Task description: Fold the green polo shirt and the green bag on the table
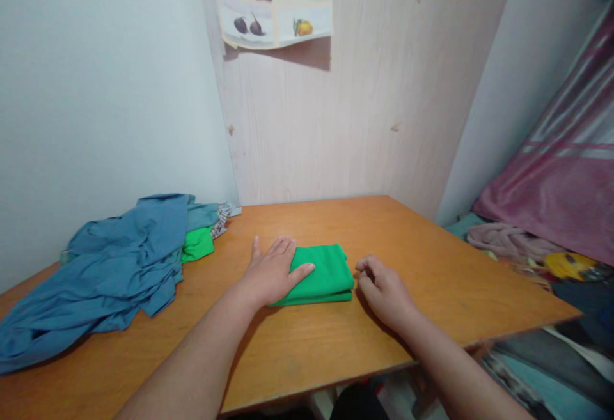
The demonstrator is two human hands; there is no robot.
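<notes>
A green cloth (323, 273), folded into a flat rectangle with its layers showing at the near edge, lies on the wooden table in front of me. My left hand (271, 273) rests flat over its left end, fingers stretched out and thumb spread across the top. Just off the cloth's right edge, my right hand (384, 289) is on the table with its fingers curled in. Whether those fingertips hold anything is hidden from this angle.
Crumpled blue clothing (129, 260) is heaped on the left of the table (297, 356), with a bright green cloth (197, 244) and a patterned piece (223, 218) behind it. Fruit pictures (275, 4) hang on the back wall. A pink curtain (551, 183) and other fabrics lie beyond the right edge.
</notes>
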